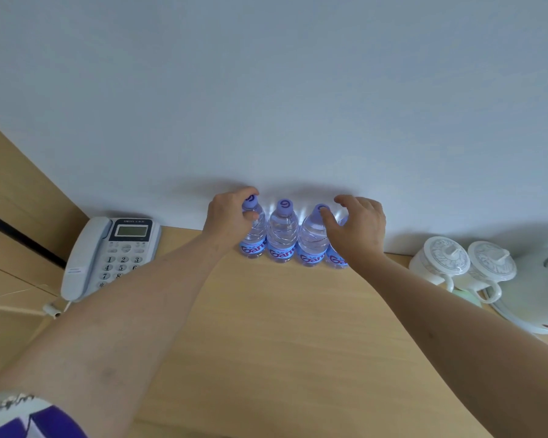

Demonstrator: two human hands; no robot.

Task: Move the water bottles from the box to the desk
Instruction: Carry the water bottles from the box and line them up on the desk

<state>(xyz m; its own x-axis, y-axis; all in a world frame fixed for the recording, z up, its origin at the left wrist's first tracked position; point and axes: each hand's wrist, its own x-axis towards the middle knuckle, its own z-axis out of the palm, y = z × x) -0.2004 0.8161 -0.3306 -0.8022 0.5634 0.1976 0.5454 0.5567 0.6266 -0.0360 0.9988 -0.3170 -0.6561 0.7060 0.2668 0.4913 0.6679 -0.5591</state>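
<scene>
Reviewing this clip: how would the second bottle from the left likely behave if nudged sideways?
The second bottle looks full, so probably heavy for its size and slow to slide. It stands tall on a narrow base, so a push near the cap might tip it. Its neighbours, the left bottle and third bottle, stand close and would likely stop it.

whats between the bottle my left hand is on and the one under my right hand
In the head view, one more water bottle stands upright between the leftmost bottle under the left hand and the third bottle by the right hand.

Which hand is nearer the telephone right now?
Left. The left hand holds the leftmost bottle, just right of the telephone. The right hand is farther right, at the row's other end.
</scene>
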